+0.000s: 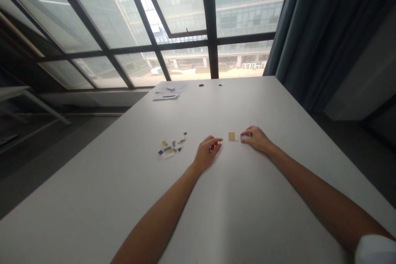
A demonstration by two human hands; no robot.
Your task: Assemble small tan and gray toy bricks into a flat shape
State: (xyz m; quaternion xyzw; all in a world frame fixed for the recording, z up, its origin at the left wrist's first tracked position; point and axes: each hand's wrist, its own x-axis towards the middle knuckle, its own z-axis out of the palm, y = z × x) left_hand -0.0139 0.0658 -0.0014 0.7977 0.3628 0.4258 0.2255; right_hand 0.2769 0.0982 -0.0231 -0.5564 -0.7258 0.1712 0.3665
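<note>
My right hand (257,138) pinches a small light grey building-brick piece (245,136) just above or on the white table. Close to its left lies a tan studded plate (231,136) with a whitish piece (236,137) at its right edge. On the other side of the plate is my left hand (208,152). Its thumb and index finger are apart, the other fingers are curled, and nothing shows between them. A loose group of small tan, grey, black and whitish brick pieces (167,148) is spread to the left of that hand.
The white table (117,181) reaches to the windows. Sheets of paper (167,93) with a small object on top lie at its far left corner. Two round holes, one of them a cable hole (201,85), are near the far edge. A dark curtain (306,37) hangs at right.
</note>
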